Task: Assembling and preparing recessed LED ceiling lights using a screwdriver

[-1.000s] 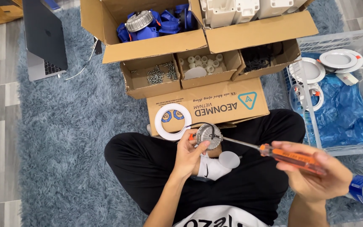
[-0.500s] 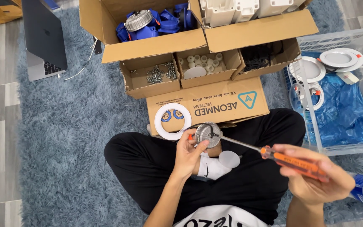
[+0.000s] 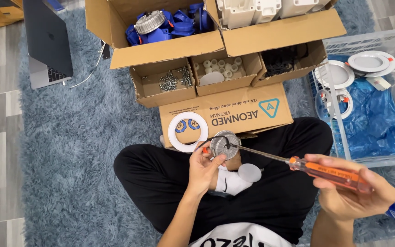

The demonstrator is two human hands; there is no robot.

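Head view looks straight down at someone sitting cross-legged on a shaggy blue rug (image 3: 83,151), black trousers, white socks. The left hand (image 3: 204,171) is curled around a small round metal disc (image 3: 224,145) with ribbed fins, held up just above the knees, fingers pinching its lower edge. There's a thin black wire looping off the top of it. The right hand (image 3: 350,194) is wrapped firmly around the orange handle of a screwdriver (image 3: 298,164), and the long steel shaft runs up and left so the tip sits right on the disc, near its middle.

Just under the disc, on the lap, there's a flat white round cover (image 3: 249,173). A white plastic ring (image 3: 188,131) lies on a flat cardboard box (image 3: 234,112) right in front of the legs, just beside the disc.

Behind that are three small open cardboard trays in a row: one with loose screws (image 3: 173,81), one with little white plastic caps (image 3: 222,67), one with black bits I can't make out. Further back are two bigger open boxes, the left one full of blue parts (image 3: 170,25) with a metal finned piece on top, the right one with white plastic housings (image 3: 261,9).

Off to the right is a clear plastic crate (image 3: 344,137) lined with blue sheeting, holding a few round white lamp fittings (image 3: 369,61). A grey laptop (image 3: 46,43) sits on the rug at upper left.
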